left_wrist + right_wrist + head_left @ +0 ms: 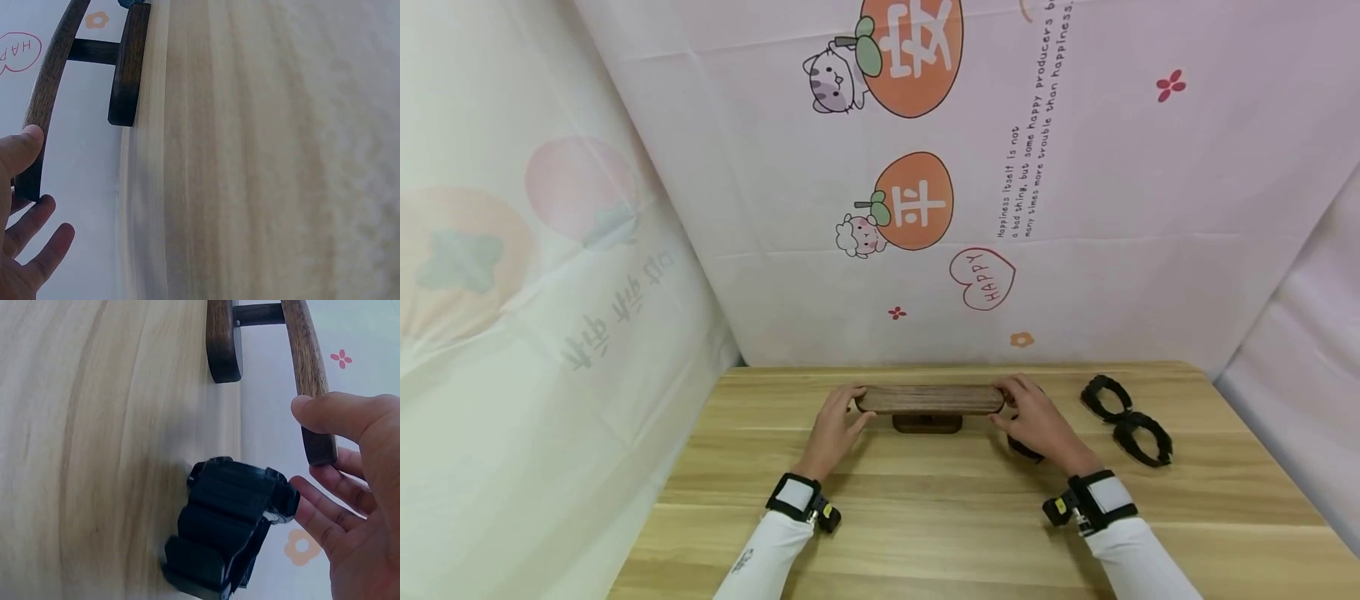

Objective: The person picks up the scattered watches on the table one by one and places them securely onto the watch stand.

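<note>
Dark wooden stand [929, 399] sits near the far edge of the surface [925, 517], crossbar on top, short post [94, 51] in the middle, base [927, 424] below. Base looks set down on the wood; any slight lift can't be told.

Both hands grasp the crossbar, one per end: left hand [829, 429] at its 9 o'clock end, right hand [1041, 425] at its 3 o'clock end. Each grip is a light pinch, thumb on the near face, fingers about the tip and far side; some left fingers spread loose. Likely held at both ends to keep the bar level, since it overhangs the narrower base and would tip under a one-sided push.

Black band [215, 512] stands just beside the right hand, toward 4 o'clock from the stand, partly hidden by that hand in the head view. Farther out toward 3 o'clock lie an upper ring [1090, 402] and a lower ring [1163, 450], probably put aside within right-hand reach.

Edges: hanging cloth [1075, 275] rises just past 12 o'clock, so little room there. Roomiest side looks like 6 o'clock, between the forearms; 4 o'clock is tightest because of the band.
</note>
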Tool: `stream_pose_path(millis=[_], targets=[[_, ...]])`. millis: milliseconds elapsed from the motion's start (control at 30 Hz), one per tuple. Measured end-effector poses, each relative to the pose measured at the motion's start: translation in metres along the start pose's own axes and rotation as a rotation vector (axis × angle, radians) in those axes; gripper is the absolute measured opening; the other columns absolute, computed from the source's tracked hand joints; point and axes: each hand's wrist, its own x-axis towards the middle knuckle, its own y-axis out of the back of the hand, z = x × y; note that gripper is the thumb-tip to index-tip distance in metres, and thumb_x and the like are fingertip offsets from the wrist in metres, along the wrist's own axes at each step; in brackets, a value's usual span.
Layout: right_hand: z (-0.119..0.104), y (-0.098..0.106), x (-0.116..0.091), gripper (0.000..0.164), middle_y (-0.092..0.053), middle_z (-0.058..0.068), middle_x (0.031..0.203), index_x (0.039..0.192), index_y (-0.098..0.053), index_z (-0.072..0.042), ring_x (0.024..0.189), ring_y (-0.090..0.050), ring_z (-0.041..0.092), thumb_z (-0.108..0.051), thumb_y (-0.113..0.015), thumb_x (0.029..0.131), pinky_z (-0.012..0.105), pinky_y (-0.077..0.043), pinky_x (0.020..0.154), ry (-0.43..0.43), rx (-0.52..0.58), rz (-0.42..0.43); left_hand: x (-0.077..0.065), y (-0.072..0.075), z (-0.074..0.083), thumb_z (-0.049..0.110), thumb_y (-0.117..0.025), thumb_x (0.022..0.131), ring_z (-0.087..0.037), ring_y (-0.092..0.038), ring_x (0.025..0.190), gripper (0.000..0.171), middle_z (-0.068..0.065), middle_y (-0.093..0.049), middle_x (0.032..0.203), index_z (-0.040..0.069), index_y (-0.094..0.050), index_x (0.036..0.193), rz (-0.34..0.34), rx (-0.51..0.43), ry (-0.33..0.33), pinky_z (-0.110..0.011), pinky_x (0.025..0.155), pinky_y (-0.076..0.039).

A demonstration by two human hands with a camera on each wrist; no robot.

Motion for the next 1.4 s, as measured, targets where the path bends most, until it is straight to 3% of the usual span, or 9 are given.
stream_pose_path(millis=[367,667,833,1133,1400], targets=[[0.010,0.012,-0.006,0.058,-0.059,0.021,0.144,0.147,-0.058,-0.002,0.124,-0.063,0.043,-0.021,-0.081,0.096,0.060,-0.058,0.097,0.025,-0.040,-0.061,0.000,0.000,-0.002,0.023,-0.079,0.098,-0.029,-0.065,0.129,0.045,-0.015,-0.064,0.143,0.005,-0.065,0.138,-0.001,-0.030,0.000,-0.039,0.099,-0.062],[0.019,0.015,-0.020,0.063,-0.055,0.029,0.149,0.142,-0.062,0.003,0.136,-0.052,0.051,-0.026,-0.086,0.090,0.067,-0.051,0.106,0.025,-0.093,-0.111,-0.001,-0.001,-0.004,0.022,-0.079,0.098,-0.029,-0.066,0.128,0.046,-0.015,-0.064,0.142,0.005,-0.065,0.138,0.009,-0.033,-0.006,-0.039,0.098,-0.063],[0.021,0.016,-0.026,0.070,-0.054,0.029,0.151,0.144,-0.061,0.000,0.135,-0.053,0.053,-0.028,-0.089,0.087,0.068,-0.052,0.104,0.022,-0.120,-0.144,-0.002,-0.002,-0.004,0.021,-0.080,0.097,-0.029,-0.066,0.127,0.047,-0.019,-0.064,0.143,0.004,-0.064,0.138,0.013,-0.032,-0.024,-0.040,0.097,-0.063],[0.021,0.018,-0.034,0.077,-0.053,0.028,0.154,0.147,-0.060,-0.002,0.137,-0.052,0.054,-0.028,-0.094,0.082,0.069,-0.051,0.106,0.008,-0.125,-0.168,-0.002,0.001,-0.002,0.021,-0.079,0.098,-0.029,-0.065,0.128,0.047,-0.019,-0.063,0.145,0.005,-0.064,0.139,-0.011,-0.055,0.002,-0.041,0.098,-0.063],[0.022,0.015,-0.035,0.073,-0.055,0.032,0.150,0.146,-0.061,-0.001,0.131,-0.056,0.055,-0.027,-0.091,0.085,0.068,-0.053,0.103,-0.013,-0.132,-0.177,-0.001,0.001,-0.003,0.023,-0.078,0.099,-0.027,-0.064,0.131,0.046,-0.013,-0.063,0.145,0.005,-0.064,0.140,-0.019,-0.026,0.001,-0.039,0.104,-0.061]])
